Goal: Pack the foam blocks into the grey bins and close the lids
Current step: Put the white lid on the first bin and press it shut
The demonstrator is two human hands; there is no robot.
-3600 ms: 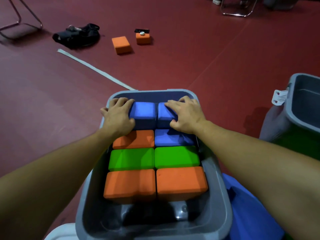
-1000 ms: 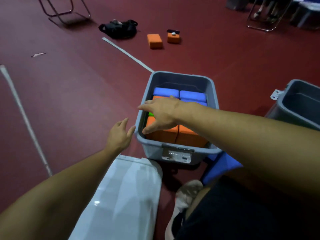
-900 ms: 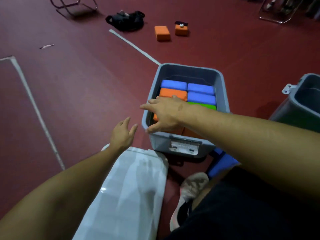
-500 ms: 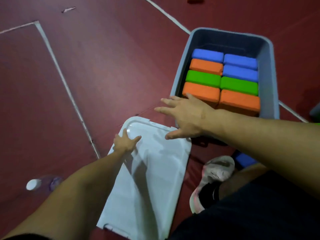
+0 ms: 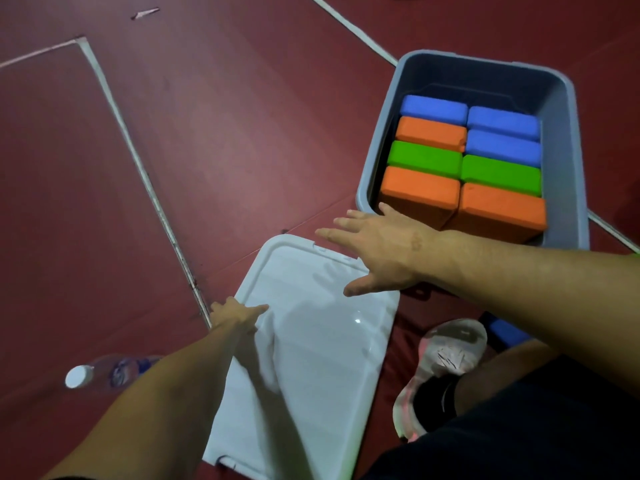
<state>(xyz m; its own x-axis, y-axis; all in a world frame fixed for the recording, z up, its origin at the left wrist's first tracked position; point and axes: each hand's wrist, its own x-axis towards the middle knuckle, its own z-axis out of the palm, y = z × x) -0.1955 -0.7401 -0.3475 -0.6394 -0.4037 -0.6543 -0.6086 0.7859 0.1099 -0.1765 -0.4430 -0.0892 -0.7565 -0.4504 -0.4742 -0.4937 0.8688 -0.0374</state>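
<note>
On the floor beside the packed grey bin point(image 5: 575, 140), the white lid point(image 5: 311, 358) lies flat, long axis toward the person. Left hand point(image 5: 239, 315) touches its left edge; right hand point(image 5: 384, 251), fingers spread, hovers over its far corner.

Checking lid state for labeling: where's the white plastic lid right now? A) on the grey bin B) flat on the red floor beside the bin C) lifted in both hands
B: the white plastic lid lies flat on the red floor beside the open grey plastic bin; the left hand touches its edge, and the right hand is spread above its far end.
</note>
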